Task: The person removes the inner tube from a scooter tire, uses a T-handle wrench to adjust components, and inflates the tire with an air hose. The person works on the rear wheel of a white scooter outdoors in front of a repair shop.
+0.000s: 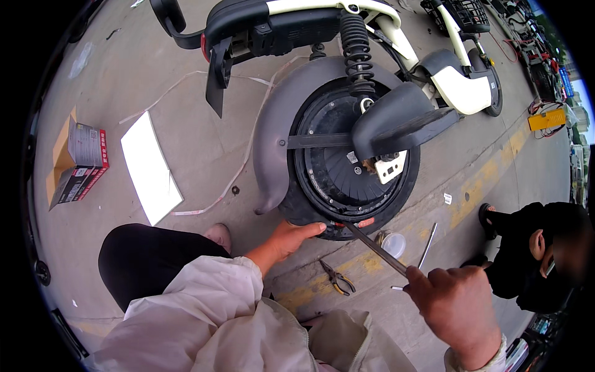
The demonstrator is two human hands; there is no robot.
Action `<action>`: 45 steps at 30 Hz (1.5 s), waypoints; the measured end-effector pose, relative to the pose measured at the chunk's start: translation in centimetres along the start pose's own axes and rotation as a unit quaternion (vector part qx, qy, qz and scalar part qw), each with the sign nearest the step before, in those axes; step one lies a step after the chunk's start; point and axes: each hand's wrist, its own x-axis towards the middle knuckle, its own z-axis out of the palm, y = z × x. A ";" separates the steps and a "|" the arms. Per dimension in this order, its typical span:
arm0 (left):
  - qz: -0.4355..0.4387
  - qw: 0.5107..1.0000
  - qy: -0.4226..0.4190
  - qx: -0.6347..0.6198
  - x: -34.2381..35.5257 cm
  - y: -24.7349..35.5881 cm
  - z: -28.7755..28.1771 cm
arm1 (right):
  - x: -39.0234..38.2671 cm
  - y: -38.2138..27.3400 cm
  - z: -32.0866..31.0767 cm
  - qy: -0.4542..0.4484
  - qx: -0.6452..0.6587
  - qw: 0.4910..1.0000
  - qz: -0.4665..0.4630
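A scooter's rear wheel, with its black hub and black tyre, stands in front of me under a grey mudguard. At the tyre's lower left is my left hand, closed on it with the thumb on the sidewall. The other fingers are partly hidden. My right hand is wrapped round a long metal tyre lever. The lever's far end meets the lower edge of the rim, beside small red-orange marks on the tyre. A black shock absorber rises above the wheel.
Pliers, a round clear tub and a metal rod lie on the ground by the wheel. Leftward are a white sheet and an open carton. A person in black crouches at right.
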 end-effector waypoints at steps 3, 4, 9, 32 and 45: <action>-0.044 0.999 -0.004 -0.004 0.0 -0.3 0.1 | 0.8 2.0 -0.9 -0.019 0.063 0.997 0.028; -0.036 0.999 -0.008 -0.021 0.0 -0.9 0.3 | 0.3 1.5 -0.5 -0.020 0.026 0.999 0.026; -0.037 0.999 -0.016 -0.036 0.8 -1.4 0.9 | -1.3 0.4 -0.1 -0.042 -0.038 0.998 0.006; -0.099 0.668 0.566 -0.472 4.2 2.9 8.9 | -4.7 -4.9 6.4 0.053 0.025 0.992 0.112; -0.176 0.668 0.637 -0.343 4.2 2.9 8.6 | -6.0 -4.0 10.2 0.055 0.232 0.958 0.159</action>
